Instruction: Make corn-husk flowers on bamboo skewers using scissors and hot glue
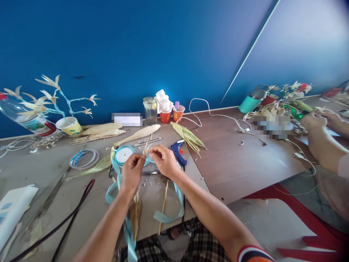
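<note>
My left hand point(132, 171) is closed in a pinch on a small dried corn-husk flower point(146, 149) whose stem hangs down below the wrist. My right hand point(164, 160) is closed too, pinching the same husk piece from the right. A light blue ribbon point(167, 217) runs from under both hands and loops down off the table edge. Its spool point(123, 154) lies just left of my left hand. A blue glue gun point(178, 151) rests right behind my right hand.
Corn husks point(139, 134) and green husk leaves point(190, 138) lie further back, beside paper cups point(171, 113), a jar point(150, 109) and a husk-flower branch in a cup point(69, 125). Wire coils point(84, 159) sit left. Another person's hands point(317, 122) work at the right.
</note>
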### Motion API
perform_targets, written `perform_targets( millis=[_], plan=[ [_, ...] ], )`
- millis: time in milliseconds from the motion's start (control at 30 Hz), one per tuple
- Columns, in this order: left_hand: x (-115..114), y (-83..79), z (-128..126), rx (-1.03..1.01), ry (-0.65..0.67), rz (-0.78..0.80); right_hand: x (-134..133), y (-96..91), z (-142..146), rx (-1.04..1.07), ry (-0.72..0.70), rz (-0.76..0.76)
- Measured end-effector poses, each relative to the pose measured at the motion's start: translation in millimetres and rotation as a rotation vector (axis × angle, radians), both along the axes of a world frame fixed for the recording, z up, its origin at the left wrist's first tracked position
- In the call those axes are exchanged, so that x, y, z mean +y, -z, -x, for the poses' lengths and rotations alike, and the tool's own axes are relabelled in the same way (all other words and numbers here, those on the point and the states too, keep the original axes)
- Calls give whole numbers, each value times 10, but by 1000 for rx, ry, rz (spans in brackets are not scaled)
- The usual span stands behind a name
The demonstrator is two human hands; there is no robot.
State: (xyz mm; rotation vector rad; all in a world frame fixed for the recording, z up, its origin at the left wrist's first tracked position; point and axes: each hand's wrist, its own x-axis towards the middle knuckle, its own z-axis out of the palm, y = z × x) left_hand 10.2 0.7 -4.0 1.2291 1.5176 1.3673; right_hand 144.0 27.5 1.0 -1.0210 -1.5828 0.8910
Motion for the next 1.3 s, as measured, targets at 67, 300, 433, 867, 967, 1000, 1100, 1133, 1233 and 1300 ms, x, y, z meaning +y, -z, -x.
perform_targets(
  millis=[67, 300, 433, 867, 967, 1000, 1100, 1133, 1233, 1300],
  plan=[
    [2, 8, -1, -1, 7, 5, -5, 6, 14, 1, 3, 1],
    [-6, 7, -12, 31, 29, 18, 4, 18, 18, -3, 18, 1],
    [-14, -14, -28, 43, 45, 22, 8, 3, 15, -29, 18, -20],
    [-21, -24, -38, 60, 79, 23, -25, -45, 14, -81, 43, -23],
    [-21, -15, -34, 77, 71, 13, -28, -55, 17, -90, 47, -14],
    [-19, -10, -32, 79, 69, 11, -29, -59, 18, -94, 46, -11],
    [-10, 7, -28, 63, 68, 2, -33, -70, 16, -96, 44, -12],
    [-7, 13, -26, 55, 70, 3, -35, -73, 15, -96, 43, -14],
    [1, 38, -20, 28, 77, 11, -37, -74, 16, -91, 41, -17],
    [4, 54, -16, 11, 85, 17, -35, -67, 18, -89, 39, -12]
  ],
)
